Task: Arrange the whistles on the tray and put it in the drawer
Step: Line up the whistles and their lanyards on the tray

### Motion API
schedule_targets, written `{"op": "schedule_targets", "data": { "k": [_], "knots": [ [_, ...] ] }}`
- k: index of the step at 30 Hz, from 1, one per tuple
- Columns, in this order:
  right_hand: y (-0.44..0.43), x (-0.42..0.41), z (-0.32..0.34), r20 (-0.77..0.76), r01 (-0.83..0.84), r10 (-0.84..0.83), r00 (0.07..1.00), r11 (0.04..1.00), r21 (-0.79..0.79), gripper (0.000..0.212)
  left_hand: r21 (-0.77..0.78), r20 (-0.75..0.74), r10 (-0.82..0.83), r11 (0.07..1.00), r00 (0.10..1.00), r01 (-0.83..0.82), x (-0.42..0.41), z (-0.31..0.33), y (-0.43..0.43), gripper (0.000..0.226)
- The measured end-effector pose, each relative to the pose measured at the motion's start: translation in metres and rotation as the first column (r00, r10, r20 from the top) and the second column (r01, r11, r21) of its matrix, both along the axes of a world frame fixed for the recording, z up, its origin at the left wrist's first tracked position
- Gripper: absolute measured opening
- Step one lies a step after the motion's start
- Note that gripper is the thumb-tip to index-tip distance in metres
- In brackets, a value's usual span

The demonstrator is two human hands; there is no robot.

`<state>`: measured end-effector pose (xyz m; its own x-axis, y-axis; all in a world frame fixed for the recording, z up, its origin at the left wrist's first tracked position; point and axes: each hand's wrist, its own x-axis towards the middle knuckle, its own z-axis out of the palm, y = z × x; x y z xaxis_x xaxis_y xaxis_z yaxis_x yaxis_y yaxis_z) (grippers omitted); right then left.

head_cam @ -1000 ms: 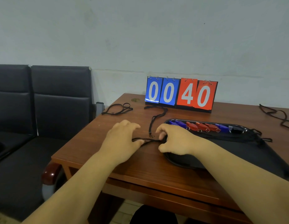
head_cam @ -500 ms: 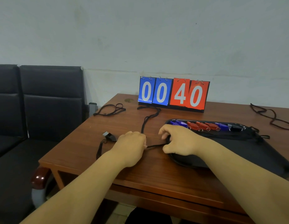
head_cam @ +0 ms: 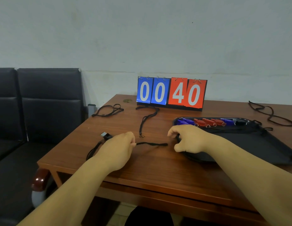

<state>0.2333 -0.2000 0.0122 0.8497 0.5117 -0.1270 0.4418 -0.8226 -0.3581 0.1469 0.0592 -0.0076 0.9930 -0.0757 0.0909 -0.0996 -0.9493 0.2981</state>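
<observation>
Two curled hands: left hand (head_cam: pixel 119 149) pinches braided black cord (head_cam: pixel 151 143); right hand (head_cam: pixel 189 139) perhaps grips glossy tray (head_cam: pixel 256 144).

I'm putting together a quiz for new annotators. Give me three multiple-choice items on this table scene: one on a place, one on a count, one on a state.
1. Where does the black whistle that is not on the tray lie?
A. on the chair
B. on the table, just left of the left hand
C. behind the scoreboard

2. How many of the scoreboard's number cards are red?
A. one
B. two
C. four

3. What is the left hand doing?
A. lying flat and open
B. lifting the tray
C. gripping a black cord

Answers:
1 B: the whistle sits on the wood beside that hand.
2 B: the 4 and the 0 on the right are red, and the other two cards are blue.
3 C: its fingers curl round the cord, which runs out toward the right.
</observation>
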Motion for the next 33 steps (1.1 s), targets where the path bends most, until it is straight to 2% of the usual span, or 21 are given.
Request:
{"op": "schedule_targets", "data": {
  "k": [4,8,11,13,15,20,22,24,29,33],
  "knots": [
    [0.003,-0.009,-0.001,0.109,-0.026,0.033,0.994,0.998,-0.064,0.06,-0.069,0.013,-0.018,0.997,1.0,0.019,-0.001,-0.002,-0.008,0.018],
    [0.022,-0.015,-0.011,0.165,-0.105,0.111,0.98,0.994,-0.044,0.064,-0.104,0.028,-0.051,0.993,0.998,0.053,0.0,-0.002,-0.016,0.016],
    [0.028,-0.016,-0.014,0.199,-0.174,0.175,0.964,0.985,-0.02,0.04,-0.127,0.06,-0.085,0.988,0.995,0.092,-0.003,-0.001,-0.021,0.015],
    [0.027,-0.019,-0.011,0.165,-0.17,0.159,0.973,0.984,0.054,0.022,-0.15,0.08,-0.093,0.983,0.992,0.104,-0.004,-0.002,-0.021,0.014],
    [0.018,-0.022,-0.001,0.081,-0.122,0.11,0.991,0.978,0.166,0.012,-0.192,0.08,-0.086,0.976,0.993,0.1,-0.005,-0.002,-0.021,0.012],
    [-0.03,-0.028,0.026,-0.195,0.052,0.019,0.981,0.934,0.352,0.026,-0.298,0.082,-0.09,0.948,0.993,0.11,-0.005,0.008,-0.031,0.01],
    [-0.042,-0.029,0.026,-0.324,0.148,0.023,0.946,0.859,0.491,0.013,-0.304,0.095,-0.097,0.945,0.991,0.122,-0.003,0.012,-0.042,0.01],
    [-0.047,-0.031,0.022,-0.391,0.236,0.011,0.92,0.782,0.578,0.017,-0.306,0.098,-0.112,0.942,0.989,0.137,0.001,0.014,-0.057,0.01],
    [-0.063,-0.03,0.018,-0.396,0.354,-0.111,0.912,0.702,0.618,0.012,-0.282,0.112,-0.153,0.943,0.982,0.179,0.007,0.02,-0.086,0.009],
    [-0.1,-0.02,0.014,-0.239,0.391,-0.31,0.92,0.687,0.612,0.008,-0.266,0.109,-0.141,0.95,0.984,0.165,0.012,0.023,-0.095,0.009]
  ]
}}
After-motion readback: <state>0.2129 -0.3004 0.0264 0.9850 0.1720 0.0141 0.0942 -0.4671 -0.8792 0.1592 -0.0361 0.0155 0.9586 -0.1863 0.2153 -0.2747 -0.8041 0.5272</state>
